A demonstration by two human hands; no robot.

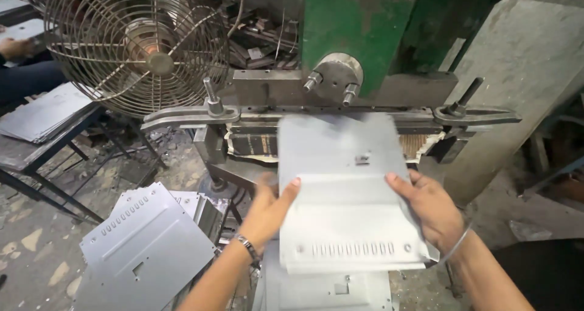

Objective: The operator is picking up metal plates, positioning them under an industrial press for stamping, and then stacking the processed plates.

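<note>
Packages: none in view.
Labels: none to be seen from here.
Signs: none.
Screens: none anywhere around the machine.

The far edge of the grey metal sheet [340, 183] is smeared with motion blur where it meets the green press [353, 31], so its seating there cannot be told. The left hand [267, 210] hides its left rim, with the thumb blurred. The sheet stack below [328, 290] runs off the bottom edge.
</note>
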